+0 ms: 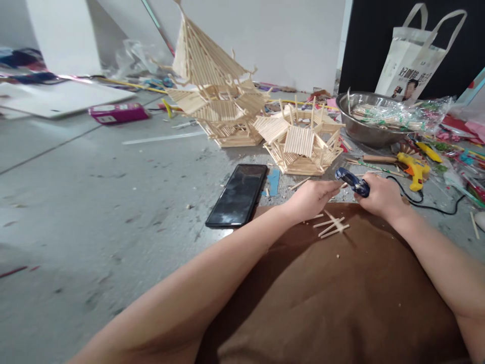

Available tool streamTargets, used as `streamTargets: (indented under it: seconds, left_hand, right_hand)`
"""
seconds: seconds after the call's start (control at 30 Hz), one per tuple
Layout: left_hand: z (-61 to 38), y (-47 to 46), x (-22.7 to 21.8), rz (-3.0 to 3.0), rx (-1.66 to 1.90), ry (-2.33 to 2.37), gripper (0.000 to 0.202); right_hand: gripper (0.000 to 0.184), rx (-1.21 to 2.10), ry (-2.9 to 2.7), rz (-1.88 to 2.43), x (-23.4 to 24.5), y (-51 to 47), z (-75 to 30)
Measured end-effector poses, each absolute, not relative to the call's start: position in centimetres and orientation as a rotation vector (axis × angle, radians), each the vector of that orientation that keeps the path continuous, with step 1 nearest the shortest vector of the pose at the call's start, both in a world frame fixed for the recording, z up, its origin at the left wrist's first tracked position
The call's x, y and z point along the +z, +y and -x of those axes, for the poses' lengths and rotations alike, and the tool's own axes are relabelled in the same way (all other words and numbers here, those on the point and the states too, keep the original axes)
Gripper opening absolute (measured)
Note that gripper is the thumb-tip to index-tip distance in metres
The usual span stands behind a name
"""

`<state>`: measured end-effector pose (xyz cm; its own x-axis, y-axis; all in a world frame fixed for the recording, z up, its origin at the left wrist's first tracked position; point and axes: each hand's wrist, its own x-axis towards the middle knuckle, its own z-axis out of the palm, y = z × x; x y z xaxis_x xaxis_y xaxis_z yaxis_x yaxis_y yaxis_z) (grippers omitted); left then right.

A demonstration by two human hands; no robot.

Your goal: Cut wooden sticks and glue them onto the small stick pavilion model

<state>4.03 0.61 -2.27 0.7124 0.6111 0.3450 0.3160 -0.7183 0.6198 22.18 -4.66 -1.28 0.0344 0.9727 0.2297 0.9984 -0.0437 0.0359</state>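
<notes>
My right hand [381, 194] is closed around a dark blue hand tool [352, 182] that looks like cutting pliers. Close to its head, my left hand [312, 199] pinches a thin wooden stick [344, 185], mostly hidden by the fingers. Below both hands, several short cut sticks [333, 227] lie on the brown cloth [341, 298] over my lap. Just beyond the hands stands a low many-sided stick frame [299, 141] with slatted roof panels. Behind it on the left rises a taller tiered stick pagoda [215, 65] with a pointed roof.
A black phone [238, 194] lies on the grey floor left of my hands, beside a blue scrap [273, 179]. To the right are a yellow glue gun [415, 169] with its cord, a metal bowl [369, 129] of sticks, and a white bag [411, 63]. A purple package [119, 113] lies at left.
</notes>
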Motion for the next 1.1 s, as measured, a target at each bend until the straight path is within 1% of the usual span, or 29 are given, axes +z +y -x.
streamTargets:
  seconds: [0.13, 0.23, 0.37, 0.53, 0.63, 0.73, 0.83, 1.1]
  left_hand:
    - [-4.1, 0.8, -2.4, -2.254, 0.735, 0.804, 0.025]
    - [-4.2, 1.2, -2.7, -2.000, 0.757, 0.906, 0.018]
    - [-4.5, 1.6, -2.9, -1.572, 0.750, 0.976, 0.014]
    - [-4.7, 1.8, -2.7, -1.256, 0.846, 0.926, 0.011]
    - [-4.5, 1.9, -2.4, -1.117, 0.914, 0.810, 0.002]
    - [-4.3, 2.0, -2.2, -1.028, 0.927, 0.772, 0.005]
    - [-4.4, 2.3, -2.0, -1.004, 0.947, 0.779, 0.003]
    - [-4.4, 3.6, -2.1, -1.105, 0.962, 0.882, 0.023]
  right_hand:
    - [0.033, -0.450, -1.994, 2.189, -1.2, -4.4, -23.0]
    - [0.044, -0.550, -1.963, 2.175, -1.8, -3.6, -24.5]
    - [0.058, -0.528, -1.997, 2.278, -3.1, -2.5, -26.0]
    - [0.069, -0.476, -2.127, 2.285, -4.1, -2.2, -26.2]
    - [0.071, -0.444, -2.163, 2.272, -4.5, -2.3, -26.1]
    - [0.071, -0.408, -2.200, 2.245, -4.7, -2.2, -26.2]
    - [0.071, -0.408, -2.222, 2.191, -4.9, -2.2, -26.4]
    - [0.073, -0.371, -2.259, 2.167, -5.1, -2.0, -26.7]
